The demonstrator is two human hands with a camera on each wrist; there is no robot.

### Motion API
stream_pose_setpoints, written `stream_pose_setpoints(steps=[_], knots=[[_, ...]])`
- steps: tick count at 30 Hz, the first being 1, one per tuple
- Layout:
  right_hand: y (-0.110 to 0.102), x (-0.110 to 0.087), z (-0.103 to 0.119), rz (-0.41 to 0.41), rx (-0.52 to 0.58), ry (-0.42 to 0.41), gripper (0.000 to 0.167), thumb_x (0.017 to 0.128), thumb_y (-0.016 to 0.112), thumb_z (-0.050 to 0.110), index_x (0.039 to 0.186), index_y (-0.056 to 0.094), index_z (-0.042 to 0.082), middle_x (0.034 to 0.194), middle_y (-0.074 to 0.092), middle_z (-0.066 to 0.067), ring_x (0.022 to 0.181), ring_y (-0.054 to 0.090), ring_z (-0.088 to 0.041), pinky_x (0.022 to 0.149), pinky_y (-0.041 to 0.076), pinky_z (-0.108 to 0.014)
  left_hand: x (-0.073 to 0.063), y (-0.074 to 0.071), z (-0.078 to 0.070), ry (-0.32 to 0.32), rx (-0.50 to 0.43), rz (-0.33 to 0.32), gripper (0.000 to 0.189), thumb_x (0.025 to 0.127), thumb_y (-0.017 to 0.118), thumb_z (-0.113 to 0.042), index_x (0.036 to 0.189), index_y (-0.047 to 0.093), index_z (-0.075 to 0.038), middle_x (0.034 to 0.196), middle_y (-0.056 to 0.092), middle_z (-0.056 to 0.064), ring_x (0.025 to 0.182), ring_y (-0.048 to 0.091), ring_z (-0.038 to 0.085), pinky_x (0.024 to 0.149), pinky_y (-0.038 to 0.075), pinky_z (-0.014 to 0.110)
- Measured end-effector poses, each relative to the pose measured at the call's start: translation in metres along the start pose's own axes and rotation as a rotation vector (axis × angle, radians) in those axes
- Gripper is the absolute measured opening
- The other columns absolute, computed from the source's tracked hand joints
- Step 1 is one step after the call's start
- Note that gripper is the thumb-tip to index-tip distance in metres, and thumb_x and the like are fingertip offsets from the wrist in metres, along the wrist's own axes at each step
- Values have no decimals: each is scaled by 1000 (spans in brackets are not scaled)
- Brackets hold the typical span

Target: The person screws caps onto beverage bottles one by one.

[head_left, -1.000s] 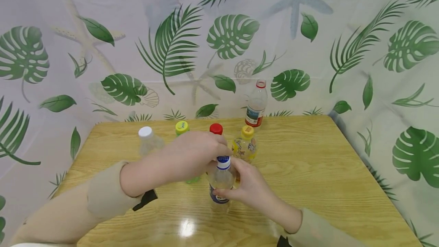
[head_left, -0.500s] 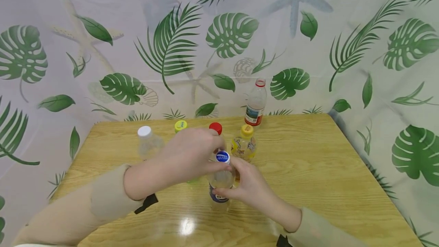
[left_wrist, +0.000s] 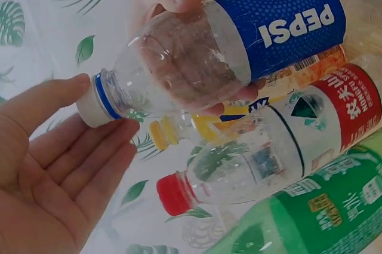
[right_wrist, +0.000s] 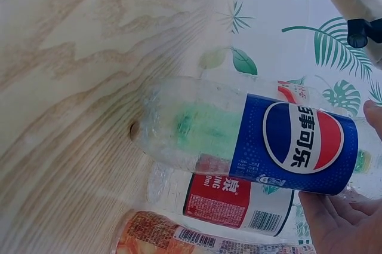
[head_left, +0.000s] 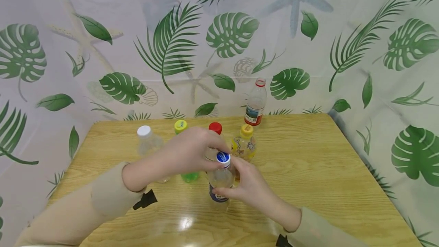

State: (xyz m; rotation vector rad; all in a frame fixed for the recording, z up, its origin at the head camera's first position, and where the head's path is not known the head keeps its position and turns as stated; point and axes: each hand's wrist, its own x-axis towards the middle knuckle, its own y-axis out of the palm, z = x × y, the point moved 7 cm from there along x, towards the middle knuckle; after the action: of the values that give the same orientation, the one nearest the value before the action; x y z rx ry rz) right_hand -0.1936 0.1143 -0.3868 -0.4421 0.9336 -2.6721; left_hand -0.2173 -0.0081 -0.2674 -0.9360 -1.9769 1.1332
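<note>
A clear plastic Pepsi bottle [right_wrist: 298, 140] with a blue label stands upright on the table. My right hand [head_left: 253, 186] grips its body, thumb in front and fingers behind. Around the white and blue bottle cap [head_left: 223, 157] on its neck, my left hand [head_left: 188, 149] has the thumb on one side and fingers on the other. In the left wrist view the thumb touches the cap [left_wrist: 95, 104], and the other fingers lie slightly bent just under it.
Behind the hands stand a red-capped bottle [head_left: 215, 127], a yellow-capped bottle [head_left: 245, 148], a green bottle with a lime cap [head_left: 181, 126] and a white-capped clear bottle [head_left: 145, 140]. An uncapped bottle [head_left: 255, 102] stands at the table's back edge, near the leaf-print cloth [head_left: 219, 48].
My left hand has turned about the cap and shifted slightly left; its thumb and fingers have spread, showing more of the cap's top. My right hand and the bottle stay in place.
</note>
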Motion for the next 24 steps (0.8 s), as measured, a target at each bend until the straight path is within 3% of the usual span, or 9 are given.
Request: stream_pose_setpoints(steps=[6,8,12,16,21,24], knots=[[1,-1,-2,6,-23,28,68,81,95,30,134,64,2,125,73,-11,103,68,-19,85,64,-37,-1,11,17,15,-408,93,30,92,74,4,121,79,0,117,81,11,109,77,19,95,61,23],[1,-1,-2,7,-34,32,67,81,95,32,132,64,1,122,74,-10,98,66,-16,83,63,-36,-3,15,20,4,-487,109,35,91,70,7,125,76,1,121,79,15,113,76,21,99,61,25],[1,0,0,-10,-60,1,58,79,96,31,123,67,5,104,71,-3,86,58,-12,73,54,-25,-7,21,22,-36,-485,62,41,93,77,-3,133,71,2,130,76,15,122,73,25,107,58,32],[1,1,1,-30,-67,-31,45,77,97,29,106,65,13,83,54,5,76,48,-14,66,40,-21,-12,22,24,-125,-398,-76,55,86,91,-19,134,70,-2,131,76,11,124,72,24,110,57,39],[2,0,1,-32,-36,-41,46,78,97,27,110,67,13,86,55,6,76,49,-16,66,39,-20,-19,25,28,-182,-420,-258,43,77,97,-17,114,77,-8,112,80,4,108,77,19,101,61,44],[1,0,1,-33,-27,-37,52,78,97,26,120,68,12,95,64,3,78,50,-13,67,44,-21,-21,29,31,-183,-466,-311,35,78,95,-12,108,78,-8,106,81,3,103,77,17,98,63,44]])
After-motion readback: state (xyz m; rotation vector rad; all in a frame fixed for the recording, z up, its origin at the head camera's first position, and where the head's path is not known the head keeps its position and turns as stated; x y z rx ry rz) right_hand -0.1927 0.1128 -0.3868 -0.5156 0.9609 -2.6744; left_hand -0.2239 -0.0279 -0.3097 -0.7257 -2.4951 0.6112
